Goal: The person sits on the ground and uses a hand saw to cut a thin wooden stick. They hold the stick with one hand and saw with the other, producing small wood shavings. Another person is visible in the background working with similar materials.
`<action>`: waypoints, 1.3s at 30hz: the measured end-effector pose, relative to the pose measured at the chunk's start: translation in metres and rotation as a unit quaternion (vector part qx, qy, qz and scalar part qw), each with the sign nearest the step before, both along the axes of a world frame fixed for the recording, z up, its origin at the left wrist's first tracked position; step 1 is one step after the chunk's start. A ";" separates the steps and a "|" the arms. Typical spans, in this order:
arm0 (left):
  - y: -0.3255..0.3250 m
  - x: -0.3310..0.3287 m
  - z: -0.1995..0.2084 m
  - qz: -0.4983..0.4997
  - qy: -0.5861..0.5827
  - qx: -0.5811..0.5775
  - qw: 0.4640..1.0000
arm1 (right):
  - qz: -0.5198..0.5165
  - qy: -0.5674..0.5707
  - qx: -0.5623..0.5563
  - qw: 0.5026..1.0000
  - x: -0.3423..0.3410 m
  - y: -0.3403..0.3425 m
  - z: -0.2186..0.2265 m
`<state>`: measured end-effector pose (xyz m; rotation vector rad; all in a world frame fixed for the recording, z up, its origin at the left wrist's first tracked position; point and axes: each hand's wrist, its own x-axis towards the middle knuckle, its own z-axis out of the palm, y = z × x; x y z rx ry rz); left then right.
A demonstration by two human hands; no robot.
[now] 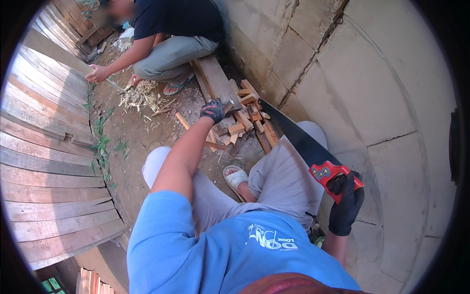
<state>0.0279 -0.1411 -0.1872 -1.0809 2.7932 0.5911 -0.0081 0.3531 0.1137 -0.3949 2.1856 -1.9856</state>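
In my black-gloved right hand (346,203), fingers wrapped round its red handle, is a hand saw (296,134). Its dark blade is raised and slants up and left, past my right knee, toward the wood pile. My left hand (213,110), in a dark glove with red marks, is reached forward at the near end of a thick wooden plank (218,83). Its fingers are closed on a small piece of wood (228,107), whose end shows beside them. Just right of that hand lie several short cut wood blocks (253,112), apart from the saw's teeth.
A co-worker (176,29) squats ahead, one hand on a long board (61,53). Pale wood shavings (142,95) cover the dirt near them. A concrete wall (362,83) rises close on my right, a plank fence (54,166) on my left. Thin strips (183,121) lie ahead.
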 end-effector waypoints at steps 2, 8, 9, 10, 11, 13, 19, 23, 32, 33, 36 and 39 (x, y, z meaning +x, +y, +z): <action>0.001 0.012 0.016 -0.012 -0.042 -0.013 0.999 | 0.004 -0.022 -0.028 0.999 0.002 -0.001 -0.003; 0.026 0.067 0.115 -0.017 -0.030 0.071 0.997 | 0.033 -0.129 -0.162 0.978 0.005 -0.027 -0.007; 0.037 0.076 0.130 -0.012 0.004 0.123 0.992 | 0.054 -0.144 -0.186 0.970 0.006 -0.030 -0.009; 0.049 0.086 0.146 -0.004 0.038 0.174 0.984 | 0.075 -0.161 -0.210 0.961 0.007 -0.035 -0.012; 0.062 0.095 0.163 -0.022 0.073 0.212 0.974 | 0.069 -0.214 -0.233 0.946 0.010 -0.043 -0.016; 0.101 0.107 0.204 0.039 0.154 0.402 0.902 | 0.048 -0.312 -0.269 0.910 0.020 -0.057 -0.021; 0.200 0.165 0.233 0.207 0.373 0.565 0.706 | 0.240 0.134 0.116 0.955 0.061 -0.070 -0.046; 0.219 0.182 0.211 0.246 0.505 0.397 0.726 | 0.314 0.255 0.195 0.894 0.067 -0.081 -0.047; 0.178 0.185 0.155 0.325 0.401 0.398 0.759 | 0.392 0.529 0.215 0.721 0.096 -0.096 -0.045; 0.180 0.182 0.133 0.320 0.378 0.377 0.783 | 0.411 0.549 0.220 0.694 0.096 -0.097 -0.051; 0.199 0.172 0.093 0.212 0.377 0.174 0.885 | 0.426 0.525 0.217 0.704 0.097 -0.090 -0.065; 0.230 0.163 0.090 0.177 0.321 0.088 0.926 | 0.427 0.506 0.268 0.700 0.100 -0.085 -0.066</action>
